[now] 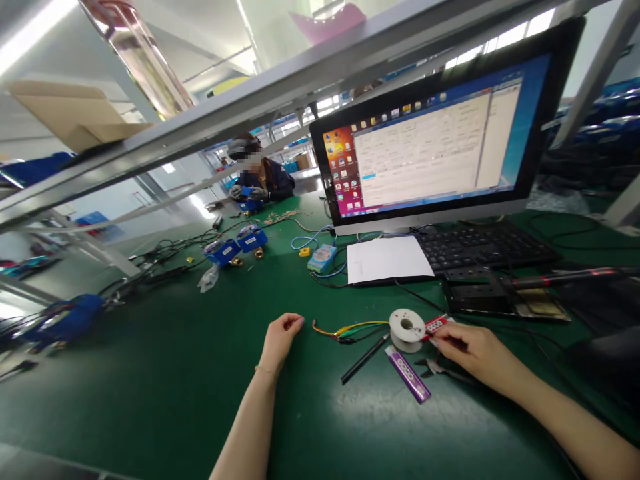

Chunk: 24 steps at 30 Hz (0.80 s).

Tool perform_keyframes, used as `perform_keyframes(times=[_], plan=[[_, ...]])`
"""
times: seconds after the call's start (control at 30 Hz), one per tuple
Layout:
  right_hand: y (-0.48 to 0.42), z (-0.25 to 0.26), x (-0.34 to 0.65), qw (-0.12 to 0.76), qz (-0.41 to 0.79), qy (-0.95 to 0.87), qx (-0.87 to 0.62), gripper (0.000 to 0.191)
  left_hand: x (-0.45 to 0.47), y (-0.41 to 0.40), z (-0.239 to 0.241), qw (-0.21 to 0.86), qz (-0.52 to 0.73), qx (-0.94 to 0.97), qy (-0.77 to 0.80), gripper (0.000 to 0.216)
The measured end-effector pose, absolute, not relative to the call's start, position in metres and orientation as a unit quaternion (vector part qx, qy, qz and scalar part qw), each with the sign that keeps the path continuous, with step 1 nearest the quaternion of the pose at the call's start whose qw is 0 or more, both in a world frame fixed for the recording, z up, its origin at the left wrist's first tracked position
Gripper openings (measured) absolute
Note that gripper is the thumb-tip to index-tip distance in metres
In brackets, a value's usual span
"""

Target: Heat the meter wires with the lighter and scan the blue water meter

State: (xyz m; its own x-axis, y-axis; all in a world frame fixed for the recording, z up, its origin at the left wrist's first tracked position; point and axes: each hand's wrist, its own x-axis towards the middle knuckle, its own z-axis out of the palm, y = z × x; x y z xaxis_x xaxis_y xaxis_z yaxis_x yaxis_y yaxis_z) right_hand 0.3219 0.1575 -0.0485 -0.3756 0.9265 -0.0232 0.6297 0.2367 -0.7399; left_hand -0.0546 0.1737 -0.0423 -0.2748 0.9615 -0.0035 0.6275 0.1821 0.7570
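My right hand [470, 350] rests on the green bench, its fingers closed on a small red labelled piece [434, 325] that touches a white solder spool [407, 329]. A purple labelled bar [407, 373] and a black pen-like tool [365, 359] lie just left of that hand. Small black cutters [434, 367] sit under its fingers. My left hand [280, 340] lies on the mat with fingers curled loosely, holding nothing. Between the hands runs a bundle of yellow, red and green wires [350, 329].
A monitor [430, 140] and black keyboard [483, 247] stand behind, with a white sheet [387, 260] and a soldering iron [565, 277] on its stand. Blue modules [235, 248] and cables lie at the left. Another person [260, 177] works at the far end.
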Motion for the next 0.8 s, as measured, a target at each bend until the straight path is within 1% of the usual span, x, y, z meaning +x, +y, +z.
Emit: perform_keyframes(times=[0.1, 0.2, 0.3, 0.4, 0.5, 0.57, 0.7, 0.8], plan=[[0.156, -0.047, 0.321, 0.222, 0.329, -0.767, -0.504, 0.033, -0.047, 0.181, -0.042, 0.306, 0.243, 0.538, 0.747, 0.043], [0.154, -0.047, 0.321, 0.231, 0.314, -0.774, -0.499, 0.03, -0.037, 0.187, -0.047, 0.304, 0.221, 0.514, 0.771, 0.045], [0.154, -0.049, 0.322, 0.232, 0.302, -0.78, -0.496, 0.029, -0.026, 0.188, -0.05, 0.298, 0.267, 0.504, 0.765, 0.037], [0.155, -0.049, 0.324, 0.243, 0.288, -0.782, -0.497, 0.03, -0.012, 0.183, -0.048, 0.32, 0.363, 0.509, 0.712, 0.025], [0.155, -0.044, 0.325, 0.281, 0.26, -0.78, -0.494, 0.027, 0.006, 0.173, -0.041, 0.363, 0.454, 0.508, 0.636, 0.025], [0.153, -0.037, 0.324, 0.32, 0.216, -0.788, -0.48, 0.022, 0.018, 0.165, -0.035, 0.394, 0.488, 0.509, 0.59, 0.024], [0.144, -0.023, 0.312, 0.395, 0.104, -0.808, -0.424, 0.013, 0.041, 0.149, -0.026, 0.458, 0.489, 0.522, 0.528, 0.019], [0.137, -0.018, 0.298, 0.409, 0.067, -0.827, -0.38, 0.012, 0.053, 0.139, -0.023, 0.474, 0.451, 0.564, 0.504, 0.01]])
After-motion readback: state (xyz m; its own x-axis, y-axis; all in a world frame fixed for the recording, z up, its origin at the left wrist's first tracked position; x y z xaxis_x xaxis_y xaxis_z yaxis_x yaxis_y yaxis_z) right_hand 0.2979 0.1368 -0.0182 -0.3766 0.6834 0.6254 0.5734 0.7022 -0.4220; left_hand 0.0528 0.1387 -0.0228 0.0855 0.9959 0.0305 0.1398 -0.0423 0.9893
